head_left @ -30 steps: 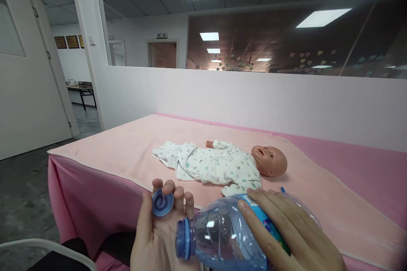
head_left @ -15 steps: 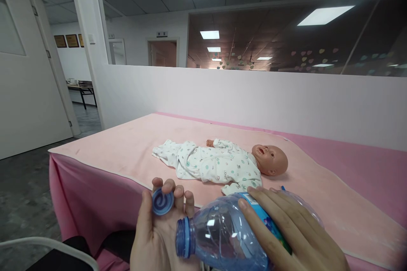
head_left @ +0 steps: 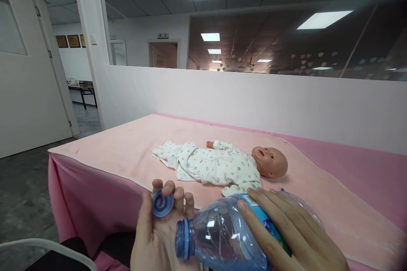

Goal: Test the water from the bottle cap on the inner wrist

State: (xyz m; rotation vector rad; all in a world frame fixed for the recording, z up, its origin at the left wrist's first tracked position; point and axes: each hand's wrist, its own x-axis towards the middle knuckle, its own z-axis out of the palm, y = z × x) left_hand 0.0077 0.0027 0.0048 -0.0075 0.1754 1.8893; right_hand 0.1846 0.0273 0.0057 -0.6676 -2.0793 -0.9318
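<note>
Clear plastic bottle (head_left: 222, 237) on its side at bottom centre, uncapped, threaded neck pointing left over the palm. Gripped around the label end by right hand (head_left: 286, 233), fingers spread wide and curled over the top of the wall. Blue cap (head_left: 162, 203) pinched in left hand (head_left: 155, 237): thumb on one side, fingertips behind, palm up under the neck.

Looks mostly empty, so probably light. Thin wall, likely to dent and crackle under a hard squeeze; smooth, maybe slippery. Best taken around the middle or by the stiffer neck ring. Cap small, hard, easy to drop.

Beyond the hands: dressed baby doll (head_left: 222, 165) on its back on a pink cloth (head_left: 111, 152), farther back than the bottle.

Bottle base hidden behind the right hand; wrists and lower palms out of frame. Can't tell whether any water inside. Label print unreadable. White rail (head_left: 47, 247) at lower left, cut off, unclear what.
</note>
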